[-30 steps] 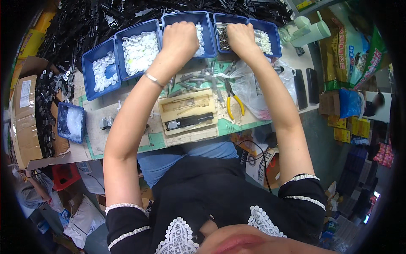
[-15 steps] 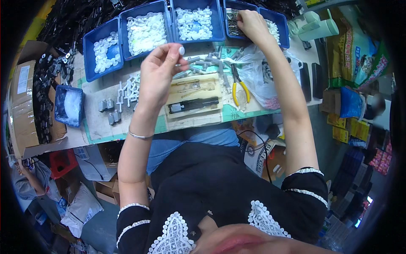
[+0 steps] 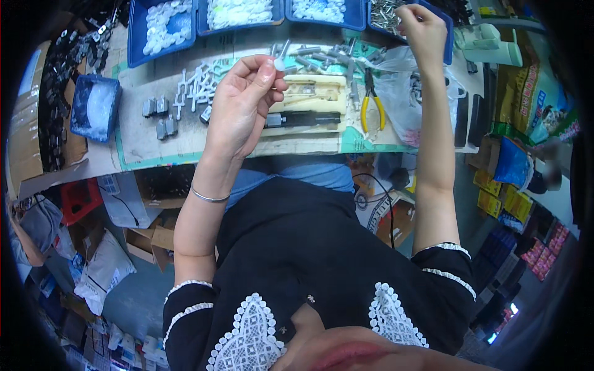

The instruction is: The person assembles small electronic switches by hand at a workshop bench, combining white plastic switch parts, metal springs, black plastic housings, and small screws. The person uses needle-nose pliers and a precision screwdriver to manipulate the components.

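My left hand [image 3: 240,105] is raised above the workbench [image 3: 185,133], pinching a small white plastic part [image 3: 279,63] between thumb and fingertips. My right hand [image 3: 424,31] reaches out to the far right blue bin [image 3: 447,37], which holds small metal pieces; its fingers are curled over the bin's contents, and I cannot see whether they grip anything. Below my left hand lies a beige jig block [image 3: 309,102] with a black bar [image 3: 303,119] on it.
Three more blue bins [image 3: 167,28] of white parts line the bench's far edge. Yellow-handled pliers [image 3: 370,105], grey metal pieces [image 3: 158,114], a clear plastic bag [image 3: 405,93] and a small blue box [image 3: 96,108] lie on the bench. Cardboard boxes and bags crowd the floor.
My left hand has pulled back from the bins toward me, carrying a small white part. My right hand stays at the far right bin.
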Demonstrator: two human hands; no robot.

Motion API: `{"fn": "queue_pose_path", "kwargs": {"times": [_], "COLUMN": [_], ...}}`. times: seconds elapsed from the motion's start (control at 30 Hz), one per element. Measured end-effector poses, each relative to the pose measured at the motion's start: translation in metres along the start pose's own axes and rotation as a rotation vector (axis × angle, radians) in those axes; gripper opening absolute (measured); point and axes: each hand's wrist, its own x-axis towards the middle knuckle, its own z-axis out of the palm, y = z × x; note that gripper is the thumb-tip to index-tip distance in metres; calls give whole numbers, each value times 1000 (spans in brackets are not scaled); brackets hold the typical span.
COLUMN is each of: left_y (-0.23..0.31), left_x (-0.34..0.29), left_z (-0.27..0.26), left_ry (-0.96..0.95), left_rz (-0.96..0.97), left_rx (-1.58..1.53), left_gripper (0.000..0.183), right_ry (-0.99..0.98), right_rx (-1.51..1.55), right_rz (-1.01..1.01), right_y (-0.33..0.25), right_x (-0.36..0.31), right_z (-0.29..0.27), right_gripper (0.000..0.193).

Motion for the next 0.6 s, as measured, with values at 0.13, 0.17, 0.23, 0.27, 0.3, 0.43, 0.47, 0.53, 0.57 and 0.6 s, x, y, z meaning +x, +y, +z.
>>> {"fn": "queue_pose_path", "kwargs": {"times": [0.13,0.17,0.23,0.27,0.3,0.43,0.47,0.53,0.57,0.6], "left_y": [-3,-3,-3,-4,-5,-6,-6,-7,-7,-7], "left_x": [-16,-21,-26,-28,-29,-33,-34,-35,-35,-36], "left_z": [-10,-11,-10,-10,-10,-7,-8,-8,-8,-7], "left_ry": [5,5,-13,-35,-57,-35,-47,-58,-45,-33], "left_rz": [-26,-51,-97,-136,-132,-143,-138,-131,-128,-127], "left_rx": [-18,-44,-98,-149,-188,-217,-225,-234,-234,-234], "left_gripper": [18,20,20,21,20,19,19,18,20,22], "right_ry": [-364,-420,-448,-410,-385,-312,-287,-278,-267,-266], "right_rx": [569,696,952,1015,991,978,985,1000,1014,1012], "right_rz": [-250,-244,-86,-89,-134,-244,-294,-267,-240,-238], "right_y": [-54,-62,-73,-75,-77,-83,-83,-84,-85,-83], "right_x": [-79,-97,-130,-142,-150,-163,-164,-165,-165,-165], "right_z": [30,36,50,57,63,70,71,72,72,71], "right_gripper": [12,10,13,14,16,21,21,20,20,20]}}
